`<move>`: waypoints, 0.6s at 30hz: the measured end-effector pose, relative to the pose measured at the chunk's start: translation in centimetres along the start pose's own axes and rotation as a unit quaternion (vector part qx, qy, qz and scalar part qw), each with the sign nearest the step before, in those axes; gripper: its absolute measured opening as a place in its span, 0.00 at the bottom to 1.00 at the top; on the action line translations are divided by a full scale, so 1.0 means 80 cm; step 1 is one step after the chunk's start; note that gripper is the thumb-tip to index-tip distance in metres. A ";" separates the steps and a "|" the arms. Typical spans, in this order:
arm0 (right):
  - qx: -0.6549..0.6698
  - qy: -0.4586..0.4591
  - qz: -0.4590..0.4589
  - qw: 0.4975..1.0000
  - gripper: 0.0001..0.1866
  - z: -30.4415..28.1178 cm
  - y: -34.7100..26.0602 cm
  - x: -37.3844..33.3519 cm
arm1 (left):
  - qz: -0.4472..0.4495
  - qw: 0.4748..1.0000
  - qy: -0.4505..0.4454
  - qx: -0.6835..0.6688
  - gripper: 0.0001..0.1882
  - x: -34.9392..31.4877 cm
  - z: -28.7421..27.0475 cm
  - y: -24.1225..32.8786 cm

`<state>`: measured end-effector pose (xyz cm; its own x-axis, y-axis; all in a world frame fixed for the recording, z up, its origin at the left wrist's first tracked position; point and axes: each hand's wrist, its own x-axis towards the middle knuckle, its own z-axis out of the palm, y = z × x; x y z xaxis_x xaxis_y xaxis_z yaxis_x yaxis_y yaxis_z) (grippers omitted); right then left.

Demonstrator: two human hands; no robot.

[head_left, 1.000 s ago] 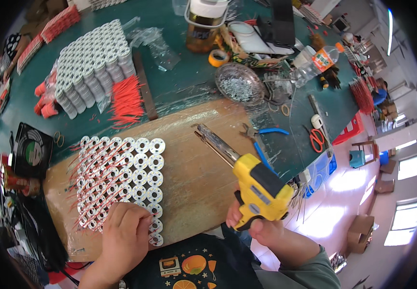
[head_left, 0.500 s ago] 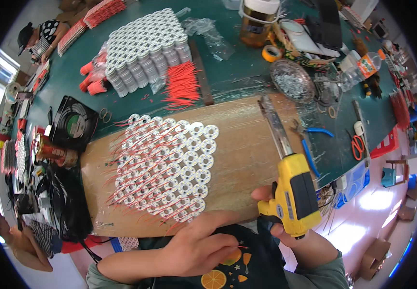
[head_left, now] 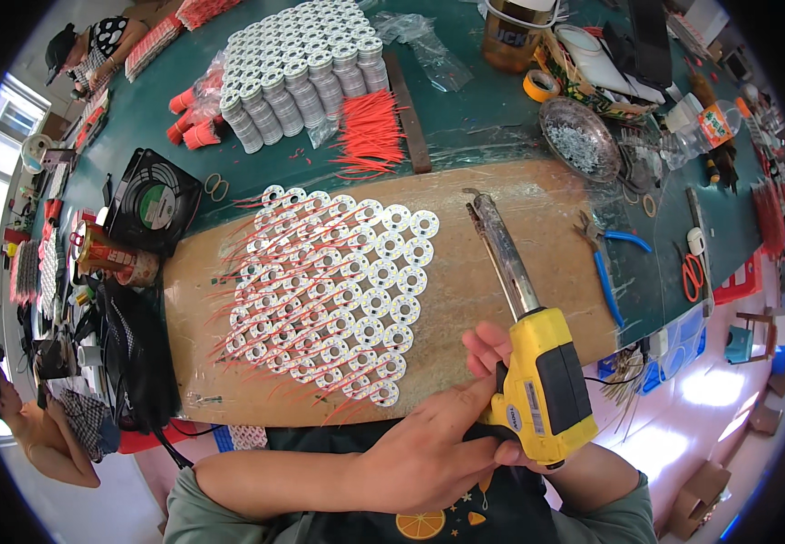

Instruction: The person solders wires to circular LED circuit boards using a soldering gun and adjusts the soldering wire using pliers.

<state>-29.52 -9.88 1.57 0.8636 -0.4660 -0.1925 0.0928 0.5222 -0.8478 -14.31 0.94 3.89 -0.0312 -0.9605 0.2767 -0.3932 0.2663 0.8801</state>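
A yellow and black soldering gun (head_left: 551, 390) is held in front of me, its long metal barrel pointing up and away over the brown board (head_left: 465, 299). My right hand (head_left: 487, 349) holds it from behind, fingertips showing beside the body and its palm hidden. Against the handle, my left hand (head_left: 433, 444) has its fingers curled round the grip; their exact hold is partly covered. Rows of round white LED boards (head_left: 370, 299) with center holes lie left of the barrel. Thin red wires (head_left: 274, 258) lie slantwise across many of them.
Blue-handled pliers (head_left: 605, 263) lie right of the barrel, with red-handled scissors (head_left: 692, 272) farther right. Beyond the board are stacked white discs (head_left: 306, 77), a red wire bundle (head_left: 370, 131) and a metal dish (head_left: 581, 140). A black fan (head_left: 152, 204) stands left. Two other people sit at left.
My left hand has moved right and up to the soldering gun's handle. The gun's barrel has swung slightly left, and the right fingertips reach out more. The whole view has shifted a little.
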 end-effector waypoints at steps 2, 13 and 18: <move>0.005 -0.011 0.008 1.000 0.67 -0.003 -0.003 0.000 | 0.001 1.000 -0.001 0.010 0.11 0.001 0.001 0.003; 0.207 0.066 -0.010 0.976 0.44 -0.029 -0.013 -0.001 | 0.043 0.998 -0.023 0.026 0.15 0.017 -0.019 0.000; 0.029 0.249 -0.183 0.951 0.42 -0.094 -0.049 0.006 | 0.081 0.987 0.031 0.134 0.16 0.004 -0.061 -0.015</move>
<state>-33.20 -17.52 1.11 0.4272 -0.8970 -0.1132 0.3814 0.2923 -0.8770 -9.36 0.72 4.85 -0.0605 -0.8983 0.4352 -0.6163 0.3765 0.6916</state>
